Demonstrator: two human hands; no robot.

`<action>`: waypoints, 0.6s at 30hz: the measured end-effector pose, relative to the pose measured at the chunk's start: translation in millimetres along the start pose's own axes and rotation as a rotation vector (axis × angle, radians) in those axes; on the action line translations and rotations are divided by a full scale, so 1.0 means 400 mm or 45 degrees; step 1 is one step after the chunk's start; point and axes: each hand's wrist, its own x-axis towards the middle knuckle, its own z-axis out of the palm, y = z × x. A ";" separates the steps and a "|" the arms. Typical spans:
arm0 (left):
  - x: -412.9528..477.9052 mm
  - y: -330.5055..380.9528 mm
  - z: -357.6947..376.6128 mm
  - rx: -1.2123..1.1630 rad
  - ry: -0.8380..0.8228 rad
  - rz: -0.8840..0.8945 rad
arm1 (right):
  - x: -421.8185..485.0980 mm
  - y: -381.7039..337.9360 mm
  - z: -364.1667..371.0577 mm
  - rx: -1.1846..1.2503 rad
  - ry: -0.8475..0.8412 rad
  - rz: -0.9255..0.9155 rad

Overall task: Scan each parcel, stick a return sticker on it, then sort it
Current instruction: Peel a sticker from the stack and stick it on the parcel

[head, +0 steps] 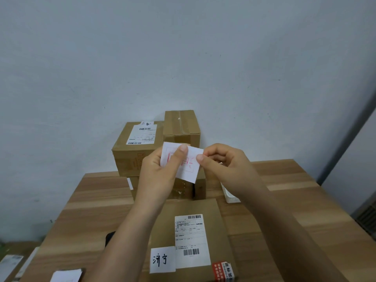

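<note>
Pinching a white sticker (190, 169) between left grip (156, 174) and right grip (227, 167), above a labelled parcel (217, 231) on the worktop (91, 210).

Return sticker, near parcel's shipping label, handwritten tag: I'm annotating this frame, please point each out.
return sticker (189, 169), head view, its lower white part
shipping label (192, 240), head view, middle of the sheet
handwritten tag (162, 259), head view, its centre

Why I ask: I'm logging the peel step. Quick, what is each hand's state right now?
Left hand: pinching the return sticker.
Right hand: pinching that sticker's right edge.
</note>
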 end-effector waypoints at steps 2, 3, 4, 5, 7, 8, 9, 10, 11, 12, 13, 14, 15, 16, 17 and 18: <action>-0.001 0.005 -0.003 -0.019 -0.005 0.027 | -0.001 -0.006 0.005 0.017 -0.011 -0.027; -0.001 0.007 -0.005 -0.025 -0.004 0.038 | -0.002 -0.008 0.007 0.020 -0.016 -0.038; -0.001 0.008 -0.007 -0.021 -0.002 0.046 | -0.003 -0.011 0.009 0.025 -0.019 -0.053; -0.001 0.009 -0.010 -0.010 -0.004 0.057 | -0.003 -0.013 0.011 0.032 -0.015 -0.067; -0.001 0.007 -0.017 0.019 -0.012 0.073 | -0.005 -0.018 0.013 0.046 0.010 -0.094; -0.002 0.006 -0.020 0.028 -0.013 0.070 | -0.005 -0.021 0.014 0.043 0.024 -0.102; -0.002 0.006 -0.022 0.035 -0.016 0.065 | -0.007 -0.024 0.014 0.032 0.030 -0.103; -0.003 0.004 -0.025 0.047 -0.020 0.060 | -0.008 -0.027 0.013 0.017 0.027 -0.096; -0.002 0.003 -0.025 0.062 -0.018 0.060 | -0.008 -0.030 0.013 0.001 0.020 -0.084; -0.002 0.001 -0.026 0.078 0.000 0.075 | -0.009 -0.030 0.013 -0.013 0.025 -0.071; -0.001 -0.003 -0.027 0.103 0.036 0.112 | -0.009 -0.029 0.014 -0.017 0.049 -0.055; -0.001 -0.009 -0.029 0.143 0.091 0.169 | -0.008 -0.025 0.015 -0.008 0.090 -0.033; -0.001 -0.015 -0.032 0.205 0.163 0.248 | -0.009 -0.023 0.017 0.012 0.135 -0.006; -0.003 -0.019 -0.035 0.290 0.230 0.350 | -0.010 -0.021 0.018 0.036 0.173 0.019; -0.007 -0.019 -0.037 0.381 0.275 0.462 | -0.012 -0.020 0.019 0.072 0.195 0.034; -0.011 -0.019 -0.038 0.455 0.286 0.558 | -0.015 -0.021 0.019 0.118 0.202 0.037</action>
